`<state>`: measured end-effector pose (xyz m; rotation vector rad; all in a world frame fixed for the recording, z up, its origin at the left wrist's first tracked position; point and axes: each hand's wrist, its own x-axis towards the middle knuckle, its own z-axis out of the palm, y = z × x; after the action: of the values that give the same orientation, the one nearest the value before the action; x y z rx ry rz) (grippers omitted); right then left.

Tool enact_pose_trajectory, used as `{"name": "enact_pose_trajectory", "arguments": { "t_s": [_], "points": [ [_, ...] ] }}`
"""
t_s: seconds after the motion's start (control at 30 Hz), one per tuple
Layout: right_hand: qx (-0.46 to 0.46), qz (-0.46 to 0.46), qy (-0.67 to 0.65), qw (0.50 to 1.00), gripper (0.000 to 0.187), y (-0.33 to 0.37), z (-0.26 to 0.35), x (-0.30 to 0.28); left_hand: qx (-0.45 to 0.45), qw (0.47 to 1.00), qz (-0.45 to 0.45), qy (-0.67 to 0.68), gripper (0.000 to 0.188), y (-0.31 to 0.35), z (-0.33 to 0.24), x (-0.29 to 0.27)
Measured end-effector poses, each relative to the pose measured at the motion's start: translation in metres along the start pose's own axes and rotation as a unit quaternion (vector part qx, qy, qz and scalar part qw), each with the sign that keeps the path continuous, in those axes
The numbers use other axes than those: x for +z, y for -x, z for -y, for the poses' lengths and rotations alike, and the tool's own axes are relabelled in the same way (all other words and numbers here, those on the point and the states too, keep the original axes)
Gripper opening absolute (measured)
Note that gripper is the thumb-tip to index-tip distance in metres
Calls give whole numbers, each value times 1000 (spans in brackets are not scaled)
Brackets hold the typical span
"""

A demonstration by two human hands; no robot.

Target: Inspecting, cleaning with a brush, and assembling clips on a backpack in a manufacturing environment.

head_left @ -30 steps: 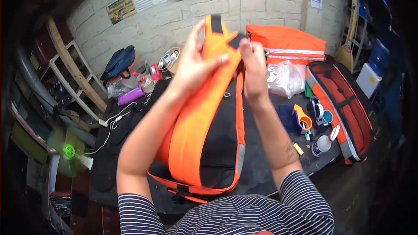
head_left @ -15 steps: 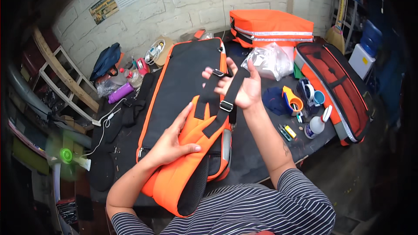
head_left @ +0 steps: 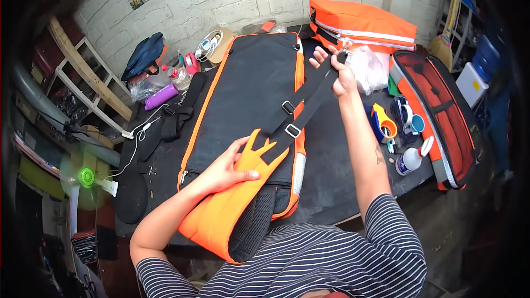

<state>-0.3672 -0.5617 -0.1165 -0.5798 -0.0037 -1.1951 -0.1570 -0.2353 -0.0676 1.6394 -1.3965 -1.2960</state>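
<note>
Gripping orange padded straps [head_left: 226,215], L hand [head_left: 227,169] sits low ctr., thumb on top; R hand [head_left: 338,73] clasps blk. webbing [head_left: 313,105] w/ metal buckles [head_left: 293,130], running to upper rt. Beneath, blk./orange bag [head_left: 243,88] lies on dark tbl. [head_left: 337,171], orange case [head_left: 361,19] just beyond R hand.

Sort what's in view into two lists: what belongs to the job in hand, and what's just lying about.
In use:
- orange padded straps, in the left hand
- black webbing straps, in the right hand
- black-and-orange bag beneath

Apparently just lying about:
- purple cylinder
- white bottle
- navy bag
</note>
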Motion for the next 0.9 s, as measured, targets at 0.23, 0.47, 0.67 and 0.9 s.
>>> {"name": "enact_pose_trajectory", "arguments": {
  "t_s": [0.23, 0.47, 0.67, 0.9],
  "points": [
    [35, 35, 36, 998, 44, -29, 33, -15, 10, 978, -67, -195, 89, -30, -20, 9],
    [13, 64, 71, 995, 49, -44, 61, -12, 67, 931, -64, -354, 113, -77, -52, 11],
    [-15, 82, 55, 995, 42, -43, 72, 6, 159, 896, -48, -412, 130, -145, -79, 18],
    [-17, 183, 113, 977, 31, -9, 73, 45, 294, 947, -60, -116, 114, -243, -83, 47]
  ]
}}
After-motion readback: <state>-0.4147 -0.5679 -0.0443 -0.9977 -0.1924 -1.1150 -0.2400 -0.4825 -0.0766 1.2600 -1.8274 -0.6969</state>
